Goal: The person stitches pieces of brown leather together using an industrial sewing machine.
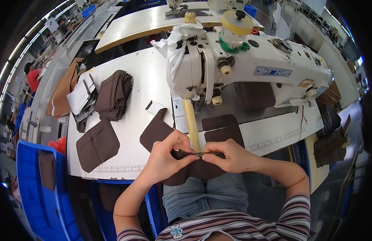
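My left hand and my right hand meet at the table's front edge, thumbs and fingertips pinched close together. Between them is a dark brown fabric piece, gripped along its upper edge and draping over my lap. Just beyond my right hand, another dark brown panel with a seam across it lies by the sewing machine. Beside my left hand rests a brown piece with a narrow tab. A yellowish strip runs from the needle area toward my hands.
Stacks of brown panels and grey-white pieces stand on the left of the white table. A single brown panel lies nearer. Blue bins are at the lower left. A brown block sits under the machine arm.
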